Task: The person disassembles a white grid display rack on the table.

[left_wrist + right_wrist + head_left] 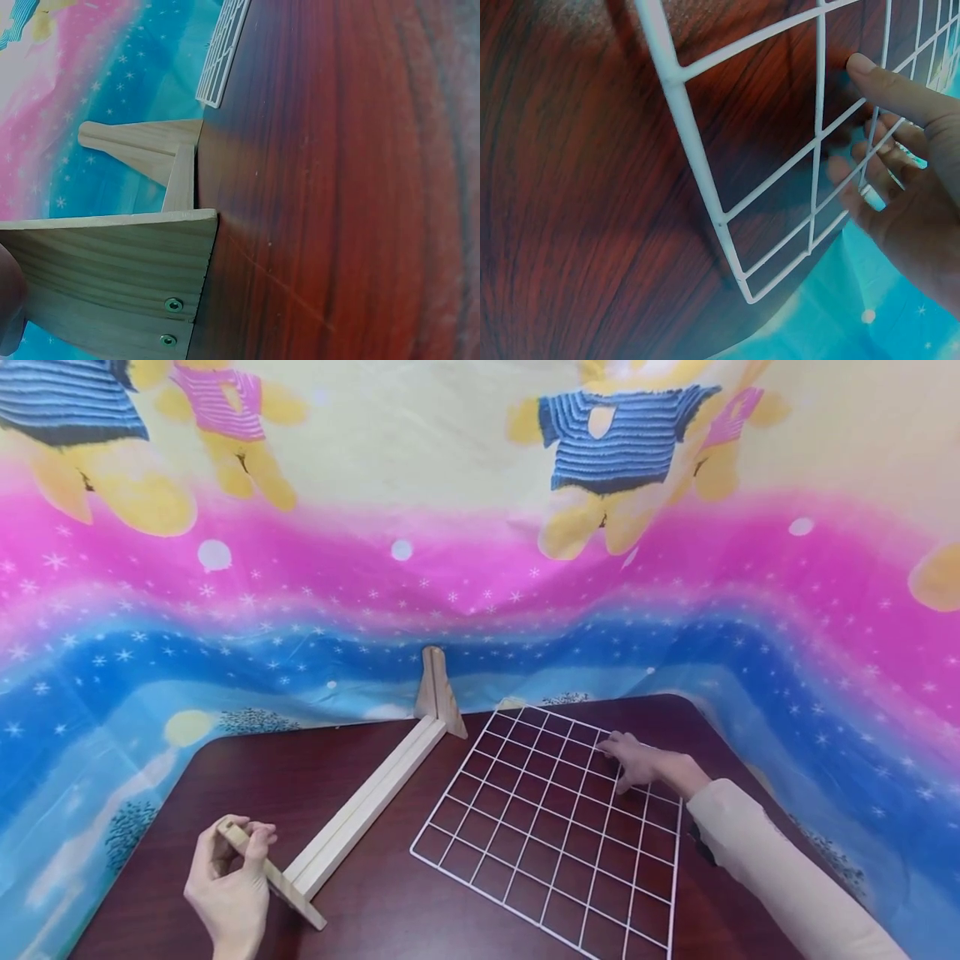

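A wooden stand has a long pale beam (pixel 367 810) joining two upright end pieces. Around the top of the near end piece (pixel 112 262) curl the fingers and thumb of my left hand (pixel 231 889). Two bolt heads (pixel 173 305) show on that board's outer face in the left wrist view. The far end piece (pixel 435 693) stands upright with a groove down its middle. To the right of the stand is a white wire grid panel (pixel 676 79). My right hand (pixel 637 764) grips its far right edge, with fingers behind the wires and thumb on the near side.
The dark reddish wooden table (pixel 262 785) bears both the stand and the grid. A printed cloth (pixel 465 568) with bears and snowflakes hangs behind and around the table's edges. The far end piece stands near the table's back edge.
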### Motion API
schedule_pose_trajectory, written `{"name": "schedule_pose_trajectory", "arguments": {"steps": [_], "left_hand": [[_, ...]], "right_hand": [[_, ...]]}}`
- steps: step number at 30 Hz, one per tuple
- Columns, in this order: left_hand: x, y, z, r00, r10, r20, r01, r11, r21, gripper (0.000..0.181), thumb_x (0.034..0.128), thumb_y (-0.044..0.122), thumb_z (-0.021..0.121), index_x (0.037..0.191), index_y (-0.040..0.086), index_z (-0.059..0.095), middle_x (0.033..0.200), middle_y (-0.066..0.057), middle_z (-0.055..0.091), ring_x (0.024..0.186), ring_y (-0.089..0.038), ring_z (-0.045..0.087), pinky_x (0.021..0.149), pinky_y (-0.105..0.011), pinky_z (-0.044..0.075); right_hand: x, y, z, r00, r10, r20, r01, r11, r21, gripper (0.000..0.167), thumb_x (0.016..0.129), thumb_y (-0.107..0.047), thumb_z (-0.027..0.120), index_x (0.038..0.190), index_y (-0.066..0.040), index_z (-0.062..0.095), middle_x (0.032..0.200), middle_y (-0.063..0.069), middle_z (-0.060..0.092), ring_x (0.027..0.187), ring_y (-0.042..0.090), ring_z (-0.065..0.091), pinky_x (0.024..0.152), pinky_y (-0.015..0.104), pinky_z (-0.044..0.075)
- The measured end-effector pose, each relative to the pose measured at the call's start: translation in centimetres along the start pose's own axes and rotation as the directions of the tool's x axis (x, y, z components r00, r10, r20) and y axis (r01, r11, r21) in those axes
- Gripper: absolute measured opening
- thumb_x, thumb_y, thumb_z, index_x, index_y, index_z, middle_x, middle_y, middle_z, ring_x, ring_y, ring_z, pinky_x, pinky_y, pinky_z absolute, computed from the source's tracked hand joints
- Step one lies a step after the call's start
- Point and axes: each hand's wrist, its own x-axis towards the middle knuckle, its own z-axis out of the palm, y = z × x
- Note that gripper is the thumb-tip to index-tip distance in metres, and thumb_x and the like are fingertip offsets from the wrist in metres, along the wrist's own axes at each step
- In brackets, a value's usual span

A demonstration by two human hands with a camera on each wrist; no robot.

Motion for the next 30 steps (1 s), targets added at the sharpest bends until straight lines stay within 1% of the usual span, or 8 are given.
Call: {"name": "schedule_pose_trajectory", "arguments": {"steps": [2, 9, 12, 17, 20, 25, 28, 30], "left_hand": [[-0.1, 0.1, 0.0, 1.0, -0.003, -0.005, 0.003, 1.0, 0.025, 0.024, 0.0797, -0.018, 0.065, 0.1, -0.024, 0.053, 0.076, -0.006, 0.07, 0.063, -0.009, 0.067, 0.06, -0.014, 0.053], [-0.2, 0.0, -0.2, 1.0, -0.021, -0.005, 0.021, 0.999, -0.038, 0.025, 0.0788, -0.021, 0.063, 0.101, -0.025, 0.052, 0.077, -0.007, 0.07, 0.064, -0.01, 0.068, 0.06, -0.015, 0.053], [-0.1, 0.3, -0.4, 0.997, -0.072, 0.015, 0.073, 0.997, -0.028, 0.026, 0.0797, -0.021, 0.063, 0.102, -0.024, 0.052, 0.077, -0.006, 0.07, 0.064, -0.01, 0.068, 0.061, -0.015, 0.053], [0.2, 1.1, -1.1, 0.975, -0.194, 0.11, 0.191, 0.981, 0.033, 0.03, 0.0809, -0.02, 0.064, 0.108, -0.021, 0.051, 0.082, -0.003, 0.07, 0.07, -0.009, 0.068, 0.066, -0.015, 0.053], [0.4, 1.5, -1.3, 0.959, -0.224, 0.174, 0.225, 0.974, 0.015, 0.033, 0.0808, -0.022, 0.063, 0.111, -0.02, 0.05, 0.086, -0.004, 0.07, 0.075, -0.01, 0.067, 0.07, -0.015, 0.052], [0.8, 1.8, -1.6, 0.946, -0.223, 0.235, 0.239, 0.97, -0.039, 0.034, 0.0817, -0.022, 0.061, 0.114, -0.019, 0.049, 0.089, -0.007, 0.07, 0.081, -0.012, 0.068, 0.075, -0.016, 0.052], [1.0, 2.0, -2.0, 0.937, -0.233, 0.261, 0.253, 0.966, -0.048, 0.035, 0.0819, -0.022, 0.061, 0.115, -0.019, 0.049, 0.09, -0.009, 0.07, 0.083, -0.013, 0.068, 0.077, -0.017, 0.052], [1.2, 2.1, -2.3, 0.921, -0.256, 0.293, 0.275, 0.961, -0.024, 0.036, 0.0824, -0.022, 0.061, 0.116, -0.018, 0.049, 0.091, -0.008, 0.07, 0.085, -0.013, 0.067, 0.079, -0.017, 0.051]], "right_hand": [[-0.1, -0.1, -0.1, 1.0, 0.011, -0.001, -0.011, 1.0, 0.001, 0.077, 0.071, -0.006, 0.084, 0.136, 0.008, 0.044, 0.13, 0.025, 0.04, 0.116, 0.041, 0.038, 0.091, 0.053, 0.041], [-0.1, 0.0, 0.0, 1.0, 0.007, 0.01, -0.006, 1.0, -0.03, 0.078, 0.074, -0.008, 0.082, 0.14, 0.008, 0.042, 0.135, 0.027, 0.037, 0.116, 0.039, 0.038, 0.087, 0.049, 0.045], [0.1, -0.1, -0.1, 1.0, 0.018, 0.022, -0.017, 0.997, -0.07, 0.079, 0.076, -0.01, 0.082, 0.141, 0.006, 0.042, 0.139, 0.028, 0.033, 0.123, 0.043, 0.036, 0.082, 0.045, 0.048], [0.2, -0.2, -0.3, 0.998, 0.041, 0.046, -0.035, 0.992, -0.12, 0.077, 0.075, -0.011, 0.083, 0.14, 0.003, 0.046, 0.137, 0.025, 0.036, 0.122, 0.043, 0.038, 0.07, 0.039, 0.049], [0.2, 0.1, -0.4, 0.999, 0.024, 0.035, -0.019, 0.991, -0.136, 0.075, 0.073, -0.013, 0.084, 0.138, 0.002, 0.049, 0.131, 0.022, 0.041, 0.117, 0.04, 0.042, 0.069, 0.041, 0.049], [-0.2, 0.0, 0.0, 1.0, -0.007, -0.028, 0.003, 0.99, -0.14, 0.07, 0.074, -0.012, 0.084, 0.136, 0.001, 0.053, 0.126, 0.019, 0.044, 0.109, 0.035, 0.048, 0.071, 0.041, 0.05], [-0.9, -1.2, 0.6, 0.991, -0.042, -0.125, 0.022, 0.988, -0.152, 0.062, 0.076, -0.007, 0.081, 0.132, 0.001, 0.055, 0.119, 0.019, 0.047, 0.094, 0.027, 0.054, 0.064, 0.033, 0.05], [-1.7, -2.8, 1.1, 0.977, -0.063, -0.203, 0.032, 0.987, -0.155, 0.057, 0.077, -0.005, 0.08, 0.129, 0.001, 0.057, 0.112, 0.017, 0.049, 0.082, 0.02, 0.053, 0.056, 0.027, 0.048]]}}
